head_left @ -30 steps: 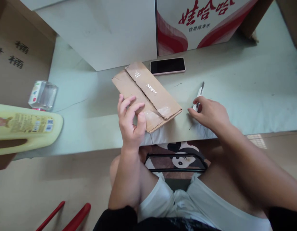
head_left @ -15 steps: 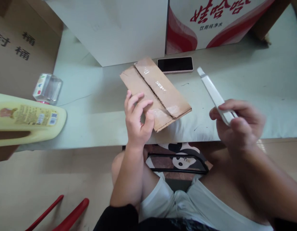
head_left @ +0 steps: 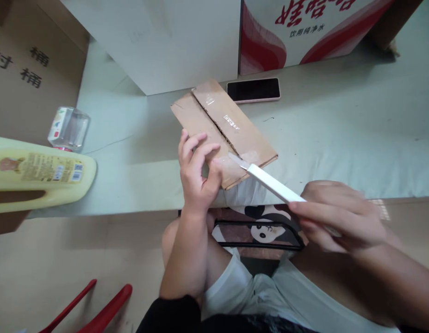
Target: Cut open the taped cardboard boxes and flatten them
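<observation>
A flat brown cardboard box (head_left: 223, 125) lies on the cloth-covered table, a dark torn-edged seam running along its top and shiny tape across the flap. My left hand (head_left: 199, 173) rests on its near left part, fingers spread and slightly bent over the top, thumb by the near corner. My right hand (head_left: 339, 217) is closed round the handle of a white utility knife (head_left: 275, 184). The blade is out and points left, its tip over the near end of the seam. Whether the tip touches the cardboard I cannot tell.
A phone (head_left: 253, 89) lies behind the box. Further back stand a white carton (head_left: 186, 46) and a red-and-white carton (head_left: 266, 41). To the left are a clear bottle (head_left: 71, 128), a yellow jug (head_left: 61, 178) and a large brown carton (head_left: 30, 106).
My right hand has turned the knife from pointing up and away to pointing left, bringing the blade over the box. My left hand and the box have hardly moved.
</observation>
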Available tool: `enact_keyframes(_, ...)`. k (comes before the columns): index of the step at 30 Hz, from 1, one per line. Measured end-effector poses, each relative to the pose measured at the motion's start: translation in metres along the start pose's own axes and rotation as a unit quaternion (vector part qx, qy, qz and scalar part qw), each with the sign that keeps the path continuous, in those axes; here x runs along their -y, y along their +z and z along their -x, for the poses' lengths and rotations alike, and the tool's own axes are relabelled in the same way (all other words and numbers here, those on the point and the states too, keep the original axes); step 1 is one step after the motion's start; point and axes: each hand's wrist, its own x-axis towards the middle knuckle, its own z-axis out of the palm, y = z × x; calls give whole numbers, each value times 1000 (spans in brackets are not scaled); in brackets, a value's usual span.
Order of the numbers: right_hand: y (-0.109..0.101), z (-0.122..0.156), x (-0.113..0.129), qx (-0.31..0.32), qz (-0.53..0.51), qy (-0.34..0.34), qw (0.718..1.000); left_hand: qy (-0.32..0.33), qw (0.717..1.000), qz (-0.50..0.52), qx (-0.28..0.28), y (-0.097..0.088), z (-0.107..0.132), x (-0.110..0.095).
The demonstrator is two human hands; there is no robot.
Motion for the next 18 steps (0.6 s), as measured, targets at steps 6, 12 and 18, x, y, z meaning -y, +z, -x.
enact_keyframes(6,-4,-4,6,-17,64,-14,998,2,1000,-21,6,-1,-1,0)
enact_keyframes(12,3,-1,14,9,110,-23,994,1,1000,-3,-2,0,0,0)
enact_keyframes(18,21,0,16,-35,122,-5,992,-3,1000,-6,7,-1,0,-1)
